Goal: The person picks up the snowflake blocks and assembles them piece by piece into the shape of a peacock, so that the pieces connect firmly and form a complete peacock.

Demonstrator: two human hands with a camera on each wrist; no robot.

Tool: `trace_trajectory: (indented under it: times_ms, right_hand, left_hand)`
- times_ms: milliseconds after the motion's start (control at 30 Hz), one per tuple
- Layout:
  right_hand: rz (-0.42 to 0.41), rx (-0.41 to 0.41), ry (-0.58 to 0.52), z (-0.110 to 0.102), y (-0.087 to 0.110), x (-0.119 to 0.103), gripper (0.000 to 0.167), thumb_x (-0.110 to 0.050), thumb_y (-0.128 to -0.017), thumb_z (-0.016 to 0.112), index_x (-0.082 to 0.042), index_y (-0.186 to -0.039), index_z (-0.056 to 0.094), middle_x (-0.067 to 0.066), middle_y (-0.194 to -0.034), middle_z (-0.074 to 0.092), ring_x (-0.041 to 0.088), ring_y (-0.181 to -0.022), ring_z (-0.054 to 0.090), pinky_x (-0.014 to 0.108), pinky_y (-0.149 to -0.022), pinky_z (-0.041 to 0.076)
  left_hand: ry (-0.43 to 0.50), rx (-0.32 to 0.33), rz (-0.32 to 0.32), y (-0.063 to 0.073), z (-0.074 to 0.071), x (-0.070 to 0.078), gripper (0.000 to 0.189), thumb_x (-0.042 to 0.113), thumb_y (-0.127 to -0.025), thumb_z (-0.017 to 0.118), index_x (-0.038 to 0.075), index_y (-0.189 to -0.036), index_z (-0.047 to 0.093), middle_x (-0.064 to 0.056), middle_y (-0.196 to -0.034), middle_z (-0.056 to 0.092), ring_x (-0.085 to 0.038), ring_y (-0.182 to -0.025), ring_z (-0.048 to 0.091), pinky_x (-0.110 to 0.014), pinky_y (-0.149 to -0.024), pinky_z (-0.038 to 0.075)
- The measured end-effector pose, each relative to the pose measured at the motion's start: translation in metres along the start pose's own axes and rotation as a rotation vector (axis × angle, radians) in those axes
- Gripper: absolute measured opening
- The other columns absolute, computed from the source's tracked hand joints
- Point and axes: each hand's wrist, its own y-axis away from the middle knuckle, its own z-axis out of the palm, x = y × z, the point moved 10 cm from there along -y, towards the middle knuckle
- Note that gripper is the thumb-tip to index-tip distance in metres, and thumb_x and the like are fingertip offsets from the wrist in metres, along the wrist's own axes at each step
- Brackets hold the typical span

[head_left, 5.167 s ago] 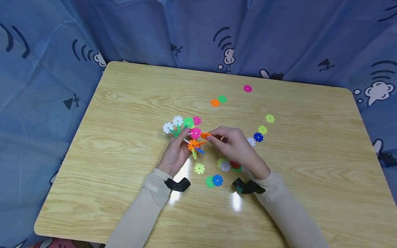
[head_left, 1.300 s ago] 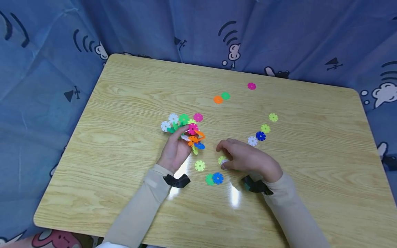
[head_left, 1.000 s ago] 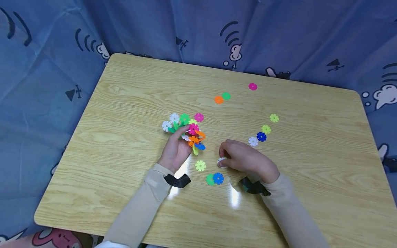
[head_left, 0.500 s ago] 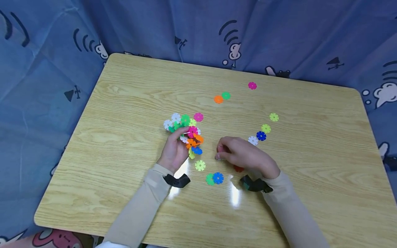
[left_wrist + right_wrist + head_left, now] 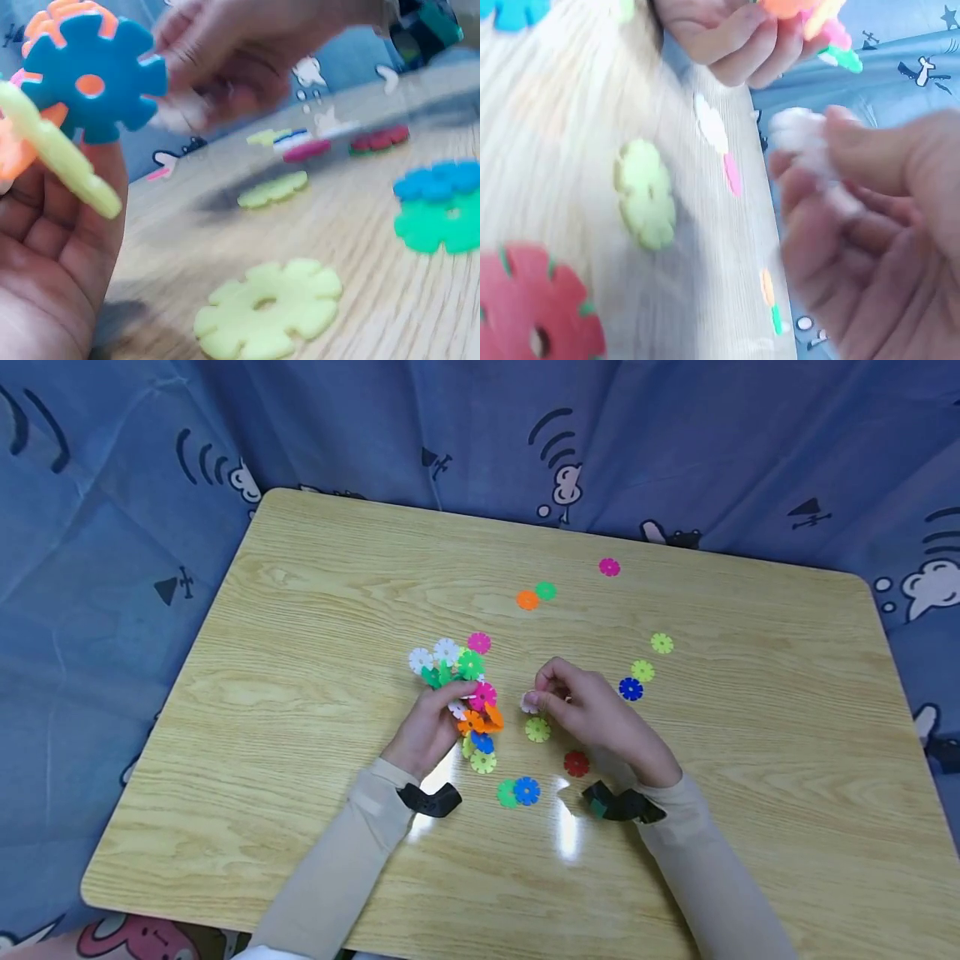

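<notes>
My left hand [image 5: 426,735] holds a cluster of interlocked notched plastic discs, with a pink disc [image 5: 482,697], an orange disc [image 5: 470,722] and a blue disc [image 5: 124,71] among its pieces. White and green discs stand at its far end. A white disc [image 5: 529,703] is pinched between the thumb and fingers of my right hand [image 5: 603,722], just right of the cluster and apart from it. Below that disc a yellow-green disc [image 5: 537,730] lies on the table. In the right wrist view the pinched white disc [image 5: 799,135] is blurred and partly covered by fingers.
On the wooden table [image 5: 300,610] lie a red disc [image 5: 577,763] over a green one, a blue disc [image 5: 527,791] overlapping another green, and a yellow-green disc [image 5: 483,762]. A dark blue disc [image 5: 631,689] and several others lie farther right and back. A patterned curtain [image 5: 480,435] borders the table.
The orange disc my right hand held at the cluster now sits in it. My right hand has since picked the white disc off the yellow-green one and raised it toward the cluster, which has tilted.
</notes>
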Motion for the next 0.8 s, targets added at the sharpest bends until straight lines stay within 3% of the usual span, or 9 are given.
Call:
trace_trajectory:
  times_ms: [133,233,400,533,800]
  right_hand:
    - [0.007,0.022,-0.273,0.0,0.0,-0.004,0.017,-0.005,-0.099,0.062,-0.001,-0.114,0.056,0.023,-0.093,0.069,0.03,-0.073,0.068,0.029,-0.06,0.06]
    - [-0.015,0.03,-0.371,0.002,0.0,-0.011,0.02,0.001,-0.098,0.06,0.004,-0.118,0.059,0.028,-0.101,0.07,0.034,-0.083,0.072,0.033,-0.068,0.064]
    - [-0.091,0.07,-0.317,0.001,0.004,-0.023,0.009,-0.001,-0.096,0.065,0.001,-0.104,0.069,0.022,-0.102,0.074,0.037,-0.084,0.073,0.036,-0.072,0.065]
    - [-0.128,0.088,-0.253,0.002,0.006,-0.028,0.008,-0.002,-0.095,0.066,-0.002,-0.102,0.07,0.015,-0.097,0.076,0.037,-0.083,0.073,0.039,-0.073,0.064]
    - [-0.198,0.182,-0.128,0.0,0.011,-0.039,0.009,-0.003,-0.093,0.07,-0.003,-0.102,0.07,0.01,-0.094,0.078,0.028,-0.083,0.076,0.028,-0.076,0.064]
  left_hand:
    - [-0.026,-0.016,0.009,0.001,0.002,0.001,0.02,0.012,-0.098,0.052,0.019,-0.088,0.067,0.009,-0.088,0.06,-0.006,-0.083,0.057,-0.021,-0.082,0.05]
    - [-0.036,-0.026,0.01,0.001,0.003,0.001,0.019,0.012,-0.097,0.053,0.018,-0.086,0.066,0.008,-0.084,0.061,-0.007,-0.079,0.057,-0.021,-0.077,0.051]
    - [-0.048,-0.044,-0.001,0.002,0.006,0.001,0.016,0.011,-0.097,0.053,0.015,-0.087,0.064,0.006,-0.085,0.061,-0.007,-0.078,0.057,-0.02,-0.074,0.051]
    - [-0.051,-0.043,0.0,0.001,0.006,0.001,0.016,0.011,-0.097,0.053,0.015,-0.088,0.065,0.006,-0.085,0.061,-0.007,-0.078,0.056,-0.02,-0.073,0.05]
    - [-0.028,0.007,0.01,0.0,0.001,0.0,0.017,0.017,-0.099,0.054,0.015,-0.088,0.068,0.007,-0.088,0.062,-0.006,-0.082,0.057,-0.019,-0.077,0.051]
